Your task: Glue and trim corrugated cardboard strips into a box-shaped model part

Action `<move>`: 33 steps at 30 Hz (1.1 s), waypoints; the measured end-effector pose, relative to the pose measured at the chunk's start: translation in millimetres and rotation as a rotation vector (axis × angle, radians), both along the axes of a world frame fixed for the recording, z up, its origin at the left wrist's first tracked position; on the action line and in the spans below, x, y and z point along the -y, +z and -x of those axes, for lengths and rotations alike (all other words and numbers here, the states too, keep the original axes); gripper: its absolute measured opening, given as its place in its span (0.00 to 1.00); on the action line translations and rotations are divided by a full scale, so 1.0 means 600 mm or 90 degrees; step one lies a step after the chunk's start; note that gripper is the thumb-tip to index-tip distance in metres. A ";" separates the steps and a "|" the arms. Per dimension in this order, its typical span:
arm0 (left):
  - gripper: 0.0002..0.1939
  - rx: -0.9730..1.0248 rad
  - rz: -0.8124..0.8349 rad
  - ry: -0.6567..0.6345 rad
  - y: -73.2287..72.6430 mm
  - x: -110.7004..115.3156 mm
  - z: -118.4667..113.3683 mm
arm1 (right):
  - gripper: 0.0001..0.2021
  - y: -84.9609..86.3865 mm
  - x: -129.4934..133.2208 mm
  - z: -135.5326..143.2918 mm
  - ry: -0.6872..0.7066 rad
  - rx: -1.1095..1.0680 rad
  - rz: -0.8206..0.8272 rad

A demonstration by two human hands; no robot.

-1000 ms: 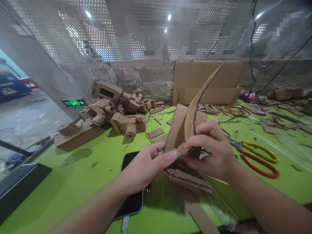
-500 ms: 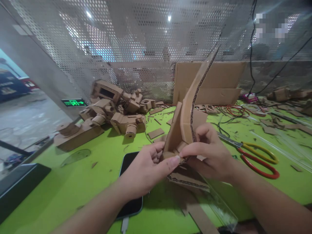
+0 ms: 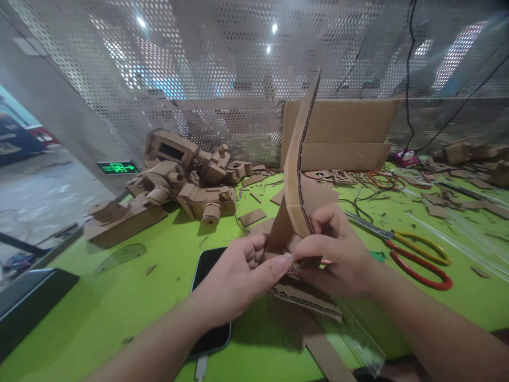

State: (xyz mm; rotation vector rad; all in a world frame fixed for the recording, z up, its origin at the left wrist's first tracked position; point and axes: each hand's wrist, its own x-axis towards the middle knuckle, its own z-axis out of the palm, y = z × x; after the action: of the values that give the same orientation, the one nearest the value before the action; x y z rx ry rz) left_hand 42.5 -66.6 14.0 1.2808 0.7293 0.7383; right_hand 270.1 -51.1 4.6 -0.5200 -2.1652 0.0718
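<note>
A folded cardboard piece (image 3: 296,175) stands up between my hands, with a tall curved strip rising to a point and a flap jutting out below. My left hand (image 3: 246,278) grips its lower left part, the thumb pressed on the joint. From the right, my right hand (image 3: 338,249) pinches the base of the curved strip, its thumb tip close to my left thumb. The hands hide most of the joint. Under my left wrist lies a dark phone (image 3: 210,331) with a white cable plugged in.
Scissors (image 3: 392,236) with yellow and red handles lie at the right. Several cardboard models (image 3: 209,201) stand at the back left of the green table (image 3: 159,297). A cardboard panel (image 3: 342,132) leans on the perforated screen. Scraps, wires and clear plastic strips lie around.
The upper curved strip has swung to the left and stands more upright. Both hands keep their grip, with my right hand shifted slightly left.
</note>
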 end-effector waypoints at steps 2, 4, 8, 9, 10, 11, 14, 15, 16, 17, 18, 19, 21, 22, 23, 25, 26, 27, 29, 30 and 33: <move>0.24 0.004 0.016 -0.006 0.002 0.000 0.001 | 0.07 0.000 0.001 0.000 -0.011 0.002 -0.003; 0.23 -0.007 0.018 -0.007 0.003 0.000 0.003 | 0.08 0.001 0.003 0.000 -0.018 0.001 -0.008; 0.26 -0.067 -0.013 0.025 0.000 -0.002 0.008 | 0.09 0.002 0.004 0.001 -0.021 -0.005 -0.021; 0.26 -0.065 -0.013 0.024 -0.001 -0.002 0.008 | 0.09 0.002 0.004 0.001 -0.025 -0.006 -0.022; 0.25 -0.051 -0.009 0.016 -0.001 -0.002 0.007 | 0.10 0.001 0.005 0.001 -0.030 -0.007 -0.024; 0.24 -0.029 0.000 0.000 -0.001 -0.001 0.006 | 0.11 0.000 0.005 0.001 -0.036 -0.009 -0.026; 0.25 0.026 0.031 -0.039 0.000 0.001 0.003 | 0.13 -0.003 0.005 0.001 -0.044 -0.014 -0.032; 0.26 0.033 0.037 -0.044 0.001 0.001 0.002 | 0.13 -0.005 0.005 0.000 -0.043 -0.015 -0.035; 0.26 0.034 0.041 -0.044 0.001 0.002 0.002 | 0.13 -0.006 0.005 0.000 -0.043 -0.015 -0.036; 0.26 0.033 0.042 -0.041 0.001 0.002 0.002 | 0.12 -0.006 0.004 0.000 -0.041 -0.013 -0.035; 0.26 0.033 0.044 -0.038 0.000 0.002 0.002 | 0.12 -0.007 0.004 -0.001 -0.039 -0.012 -0.036; 0.27 0.035 0.045 -0.036 0.000 0.002 0.002 | 0.12 -0.007 0.003 -0.001 -0.037 -0.012 -0.035; 0.28 0.039 0.047 -0.034 0.000 0.002 0.002 | 0.12 -0.007 0.002 -0.002 -0.030 -0.009 -0.033; 0.29 0.042 0.045 -0.034 0.000 0.002 0.002 | 0.12 -0.006 0.002 -0.002 -0.027 -0.009 -0.031; 0.29 0.044 0.042 -0.036 0.001 0.002 0.002 | 0.12 -0.006 0.002 -0.003 -0.027 -0.009 -0.031; 0.29 0.037 0.027 -0.035 0.003 0.003 0.000 | 0.12 -0.006 0.002 -0.004 -0.026 -0.007 -0.035; 0.29 0.029 0.018 -0.028 0.003 0.003 -0.001 | 0.12 -0.007 0.002 -0.004 -0.024 -0.006 -0.038; 0.30 0.024 0.011 -0.018 0.003 0.004 -0.001 | 0.11 -0.008 0.002 -0.005 -0.021 -0.005 -0.040; 0.30 0.022 0.002 0.003 0.002 0.007 -0.001 | 0.10 -0.010 0.001 -0.005 -0.010 -0.001 -0.043; 0.30 0.024 0.001 0.010 0.001 0.008 -0.001 | 0.10 -0.011 0.001 -0.005 -0.008 -0.005 -0.044; 0.33 0.032 -0.001 0.012 -0.002 0.014 0.000 | 0.09 -0.015 0.004 -0.001 -0.008 -0.033 -0.062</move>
State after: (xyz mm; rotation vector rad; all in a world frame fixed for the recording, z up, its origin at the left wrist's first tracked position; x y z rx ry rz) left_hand 42.5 -75.0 12.7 1.2548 0.7007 0.7835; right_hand 270.7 -53.3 -4.1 -0.4711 -2.1031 -0.0268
